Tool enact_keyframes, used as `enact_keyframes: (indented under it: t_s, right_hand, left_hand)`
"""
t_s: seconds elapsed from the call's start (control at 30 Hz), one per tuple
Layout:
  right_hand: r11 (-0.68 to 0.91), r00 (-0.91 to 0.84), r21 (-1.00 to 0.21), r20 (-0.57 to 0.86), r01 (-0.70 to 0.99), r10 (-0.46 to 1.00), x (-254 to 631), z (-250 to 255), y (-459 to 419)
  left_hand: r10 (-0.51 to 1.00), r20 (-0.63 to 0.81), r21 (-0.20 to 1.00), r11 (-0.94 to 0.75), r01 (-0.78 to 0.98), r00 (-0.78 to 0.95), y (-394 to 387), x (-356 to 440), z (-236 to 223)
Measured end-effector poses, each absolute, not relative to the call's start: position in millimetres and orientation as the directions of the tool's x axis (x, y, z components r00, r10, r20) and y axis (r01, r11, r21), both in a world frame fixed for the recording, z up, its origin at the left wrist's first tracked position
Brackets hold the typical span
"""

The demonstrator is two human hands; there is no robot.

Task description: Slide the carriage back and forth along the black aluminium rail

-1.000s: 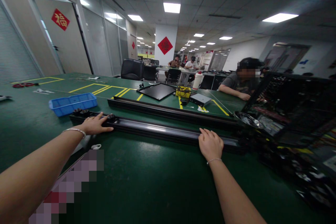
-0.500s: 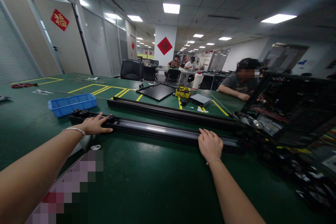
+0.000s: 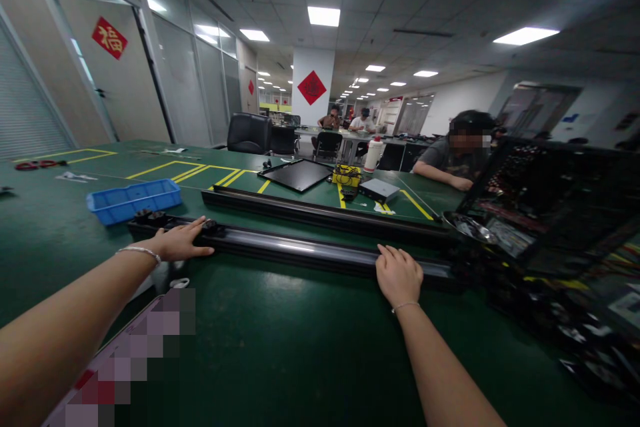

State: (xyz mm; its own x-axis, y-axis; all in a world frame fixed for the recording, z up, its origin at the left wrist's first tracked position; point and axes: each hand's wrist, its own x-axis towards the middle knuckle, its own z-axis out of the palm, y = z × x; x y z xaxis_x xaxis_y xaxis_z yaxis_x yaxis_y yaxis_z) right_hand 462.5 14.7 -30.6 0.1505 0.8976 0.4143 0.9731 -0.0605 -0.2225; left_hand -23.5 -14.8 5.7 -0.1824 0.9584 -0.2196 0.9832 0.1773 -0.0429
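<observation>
- Green worktop (image 3: 280, 340) with yellow tape lines ran beneath everything, in an office with ceiling lights, a black chair (image 3: 249, 134) beyond the far edge and red diamond signs on the door and pillar.
- The near rail (image 3: 295, 248), a long, dark, straight piece, lay crosswise on the worktop under both hands.
- The left hand (image 3: 183, 241) was spread flat over the rail's left part, fingers apart and thumb pointing right, just beside a small black fitting (image 3: 213, 227).
- The right hand (image 3: 399, 273) rested on the rail's right part, palm down, fingers together and slightly bent; whether it gripped the edge could not be told.
- A smooth, glossy channel ran along the near rail, catching a pale streak of light; its right end was lost in shadow.
- The far rail (image 3: 320, 212), black and narrow, lay roughly parallel, with a strip of green between the two.
- A ribbed blue plastic bin (image 3: 134, 200) sat behind the near rail's left end.
- Farther back were a flat black panel (image 3: 299, 175) with raised edges, a yellow box (image 3: 347, 177) of cables and a grey metal box (image 3: 379, 189).
- Green surface stretched between the forearms; an open black frame (image 3: 550, 207) crowded the right side.
</observation>
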Motion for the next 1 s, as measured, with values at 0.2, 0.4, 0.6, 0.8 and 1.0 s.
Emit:
enact_keyframes:
  t_s: [0.2,0.4,0.6,0.8,1.0]
  right_hand:
    - [-0.073,0.16,-0.226,0.394,0.971,0.905,461.0,-27.5,13.3]
    - [-0.077,0.158,-0.221,0.377,0.972,0.913,461.3,-26.5,13.3]
    - [-0.076,0.149,-0.211,0.355,0.974,0.923,460.9,-24.4,11.8]
    - [-0.076,0.152,-0.208,0.38,0.975,0.912,461.1,-26.6,13.2]
    - [-0.065,0.148,-0.22,0.382,0.973,0.912,460.8,-25.3,12.0]
  left_hand:
    - [0.954,-0.227,-0.028,0.192,0.981,-0.194,-15.5,-18.1,10.9]
    - [0.96,-0.206,-0.033,0.188,0.982,-0.19,-12.3,-19.5,5.2]
    - [0.981,-0.14,-0.02,0.133,0.991,-0.135,-9.5,-22.8,-3.6]
    - [0.986,-0.156,-0.015,0.065,0.998,-0.067,-13.0,-16.6,-1.6]
    - [0.983,-0.167,-0.001,0.084,0.996,-0.083,-14.9,-11.0,3.1]
